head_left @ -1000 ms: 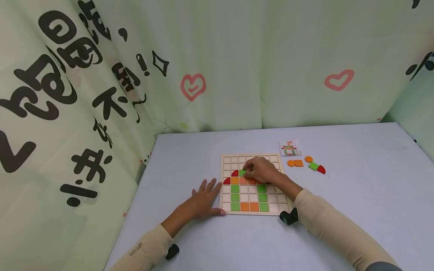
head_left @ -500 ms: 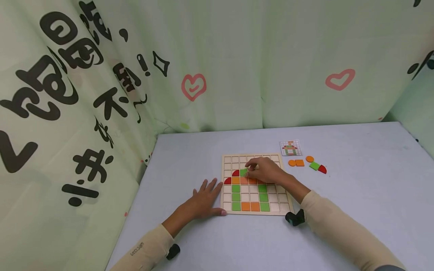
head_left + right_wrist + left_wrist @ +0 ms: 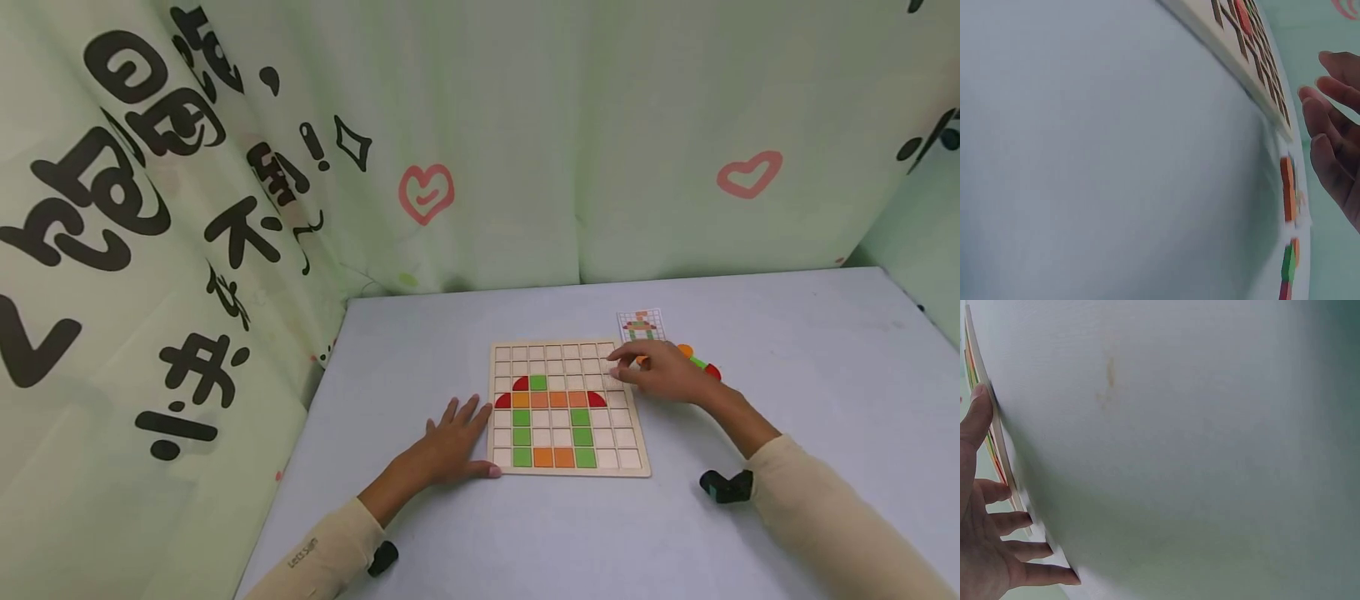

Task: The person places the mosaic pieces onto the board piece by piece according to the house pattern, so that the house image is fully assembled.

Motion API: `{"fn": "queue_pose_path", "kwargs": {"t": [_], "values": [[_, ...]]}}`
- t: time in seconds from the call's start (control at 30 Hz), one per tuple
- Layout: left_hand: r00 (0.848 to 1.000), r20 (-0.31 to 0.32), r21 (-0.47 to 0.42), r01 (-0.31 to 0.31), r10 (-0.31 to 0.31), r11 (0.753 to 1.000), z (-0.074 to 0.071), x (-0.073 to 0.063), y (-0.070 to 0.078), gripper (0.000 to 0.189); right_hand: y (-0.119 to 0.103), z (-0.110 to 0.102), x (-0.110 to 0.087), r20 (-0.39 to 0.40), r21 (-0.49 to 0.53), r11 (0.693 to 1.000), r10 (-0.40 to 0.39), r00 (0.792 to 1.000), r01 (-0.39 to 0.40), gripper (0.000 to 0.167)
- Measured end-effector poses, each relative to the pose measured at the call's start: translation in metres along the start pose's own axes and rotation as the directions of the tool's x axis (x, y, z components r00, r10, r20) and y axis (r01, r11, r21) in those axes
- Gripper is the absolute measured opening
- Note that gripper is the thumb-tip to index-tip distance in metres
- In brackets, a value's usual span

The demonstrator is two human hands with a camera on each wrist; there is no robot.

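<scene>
A wooden grid board [image 3: 570,474] lies flat on the table, with coloured tiles in some cells. A green square tile [image 3: 538,382] sits beside a red quarter-round tile [image 3: 521,384], above a row of orange squares [image 3: 558,400] with red ends. My left hand [image 3: 450,443], fingers spread, rests at the board's left edge; the thumb touches its rim in the left wrist view. My right hand [image 3: 662,370] hovers past the board's right edge, fingers loosely bent and nothing between them in the right wrist view [image 3: 1338,128]. It partly covers the loose orange pieces [image 3: 1288,189].
A small pattern card [image 3: 640,322] lies behind the right hand, its lower part covered. Near that hand are a loose orange disc [image 3: 685,350], a green piece [image 3: 697,363] and a red quarter-round [image 3: 713,372]. A printed curtain [image 3: 510,208] hangs behind the table.
My right hand has left the green square tile on the board and moved right, over the loose pieces. The red tile at the row's right end is now uncovered. The left hand stays put.
</scene>
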State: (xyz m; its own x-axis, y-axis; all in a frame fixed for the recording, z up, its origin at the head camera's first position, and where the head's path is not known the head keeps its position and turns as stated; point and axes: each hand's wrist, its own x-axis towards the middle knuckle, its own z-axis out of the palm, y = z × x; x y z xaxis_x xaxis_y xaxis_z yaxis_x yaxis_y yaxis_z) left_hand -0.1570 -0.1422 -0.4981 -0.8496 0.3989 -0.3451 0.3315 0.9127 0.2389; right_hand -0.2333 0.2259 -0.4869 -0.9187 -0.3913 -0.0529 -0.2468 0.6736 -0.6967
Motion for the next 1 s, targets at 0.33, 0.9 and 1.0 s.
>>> {"fn": "queue_pose_path", "kwargs": {"t": [0.33, 0.9, 1.0], "values": [[1.0, 0.001, -0.011, 0.011, -0.011, 1.0, 0.0, -0.001, 0.001, 0.102, 0.045, -0.038, -0.033, -0.081, -0.081, 0.983, 0.159, 0.984, -0.166, 0.036], [1.0, -0.004, -0.012, 0.003, -0.003, 1.0, 0.001, -0.002, 0.001, 0.102, 0.067, -0.047, -0.046, -0.132, -0.176, 0.946, 0.253, 0.958, -0.274, 0.043], [1.0, -0.006, -0.012, 0.006, -0.006, 1.0, 0.0, -0.002, 0.002, 0.102, 0.066, -0.047, -0.046, -0.132, -0.177, 0.945, 0.254, 0.958, -0.275, 0.043]]}}
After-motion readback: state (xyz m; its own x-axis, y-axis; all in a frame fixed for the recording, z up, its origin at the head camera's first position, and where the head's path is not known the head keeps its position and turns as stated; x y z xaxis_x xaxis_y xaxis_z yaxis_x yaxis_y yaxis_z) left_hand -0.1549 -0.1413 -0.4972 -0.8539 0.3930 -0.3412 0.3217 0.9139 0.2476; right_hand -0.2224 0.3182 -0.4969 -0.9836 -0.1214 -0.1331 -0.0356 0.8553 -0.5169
